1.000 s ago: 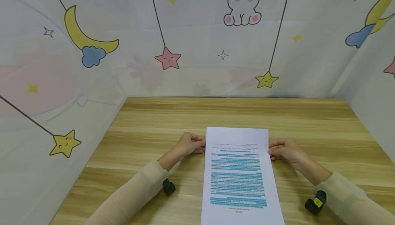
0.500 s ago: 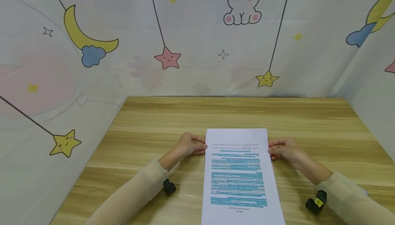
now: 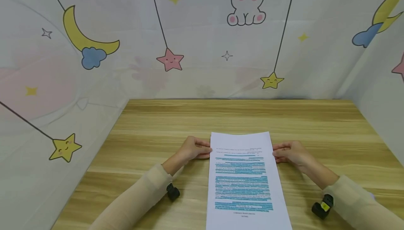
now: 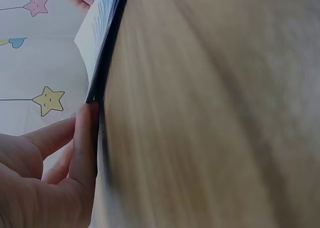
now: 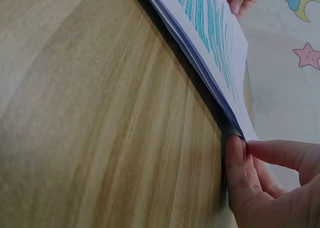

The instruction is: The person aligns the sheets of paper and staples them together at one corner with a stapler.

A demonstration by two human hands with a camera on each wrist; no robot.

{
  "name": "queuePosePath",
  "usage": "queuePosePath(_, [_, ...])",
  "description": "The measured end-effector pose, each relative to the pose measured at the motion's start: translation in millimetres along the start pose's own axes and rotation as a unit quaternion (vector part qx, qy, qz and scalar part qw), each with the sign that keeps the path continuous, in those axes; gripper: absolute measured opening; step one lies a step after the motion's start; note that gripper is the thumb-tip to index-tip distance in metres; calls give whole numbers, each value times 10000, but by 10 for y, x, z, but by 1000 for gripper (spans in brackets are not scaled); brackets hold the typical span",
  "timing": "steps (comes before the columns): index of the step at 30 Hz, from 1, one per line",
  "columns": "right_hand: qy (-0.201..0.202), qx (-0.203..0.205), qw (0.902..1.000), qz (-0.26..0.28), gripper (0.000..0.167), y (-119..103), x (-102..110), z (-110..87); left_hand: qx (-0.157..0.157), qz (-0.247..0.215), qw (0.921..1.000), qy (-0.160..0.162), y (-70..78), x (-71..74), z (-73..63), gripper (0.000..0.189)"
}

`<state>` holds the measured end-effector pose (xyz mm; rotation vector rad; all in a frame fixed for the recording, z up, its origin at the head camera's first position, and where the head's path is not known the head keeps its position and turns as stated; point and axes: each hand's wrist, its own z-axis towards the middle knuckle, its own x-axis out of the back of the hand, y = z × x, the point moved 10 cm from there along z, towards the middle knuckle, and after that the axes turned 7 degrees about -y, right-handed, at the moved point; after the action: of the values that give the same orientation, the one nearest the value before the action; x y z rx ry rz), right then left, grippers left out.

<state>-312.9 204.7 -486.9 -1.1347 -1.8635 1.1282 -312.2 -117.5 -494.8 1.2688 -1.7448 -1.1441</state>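
I have the paper stack (image 3: 243, 177) toward six o'clock of the worktop (image 3: 151, 128), far edge bowed; left hand (image 3: 193, 147) pinches its ten-o'clock edge, right hand (image 3: 293, 153) its two-o'clock. I'd expect light, floppy, slippery sheets, best held lightly by both sides.

- A table (image 3: 151, 121) is showing wood grain, its light and darker bands running from side to side.
- Papers (image 3: 241, 188) are lying over its near middle, print facing up, their near end running out of the head view.
- Their long edges are casting dark shadows on the table.
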Motion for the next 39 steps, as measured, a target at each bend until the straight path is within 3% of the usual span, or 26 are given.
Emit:
queuePosePath(19, [-96, -47, 9987, -506, 41, -42, -17, -25, 15, -115, 9999, -64, 0, -9, -24, 18])
queuePosePath(39, [-206, 140, 9996, -144, 39, -111, -37, -60, 2, -37, 10000, -11, -24, 14, -23, 18])
